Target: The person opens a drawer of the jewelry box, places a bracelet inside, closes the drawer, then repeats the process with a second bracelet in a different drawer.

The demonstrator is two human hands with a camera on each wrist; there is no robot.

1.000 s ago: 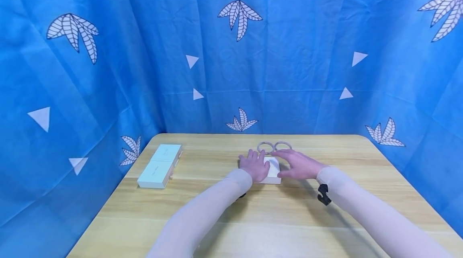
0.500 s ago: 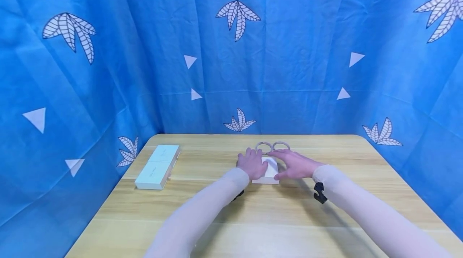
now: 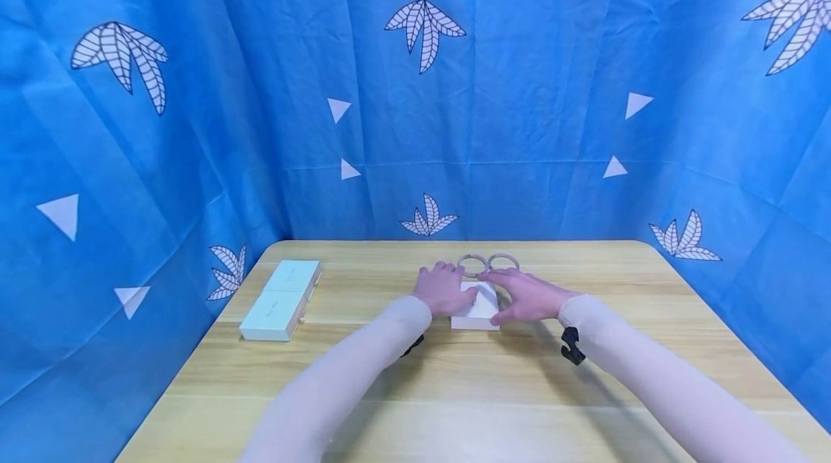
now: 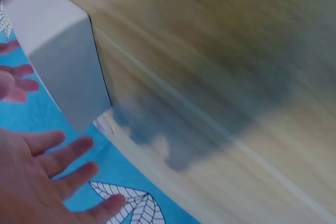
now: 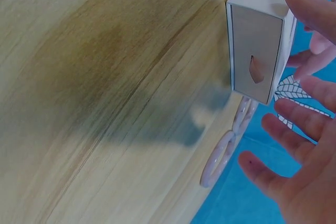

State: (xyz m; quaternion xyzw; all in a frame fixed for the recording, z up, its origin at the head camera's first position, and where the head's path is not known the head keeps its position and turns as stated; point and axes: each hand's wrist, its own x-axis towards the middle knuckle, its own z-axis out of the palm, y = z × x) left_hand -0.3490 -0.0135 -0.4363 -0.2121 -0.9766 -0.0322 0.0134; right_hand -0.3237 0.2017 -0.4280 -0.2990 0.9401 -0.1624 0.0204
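Your left hand (image 3: 443, 289) lies with relaxed fingers at the left side of the small white box (image 3: 479, 309), grasping nothing. Your right hand (image 3: 527, 296) rests flat-fingered against the box's right side, thumb at its near corner. The box sits mid-table (image 3: 454, 391). Just behind it lie two pale bangles (image 3: 487, 262), touching each other. Two mint boxes (image 3: 281, 300) lie far left.

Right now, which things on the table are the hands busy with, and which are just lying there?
In hand:
- white box, with the left hand and the right hand on either side of it
- two bangles just behind the box, near the fingers

Lying about:
- pale green boxes at the table's left edge
- blue curtain
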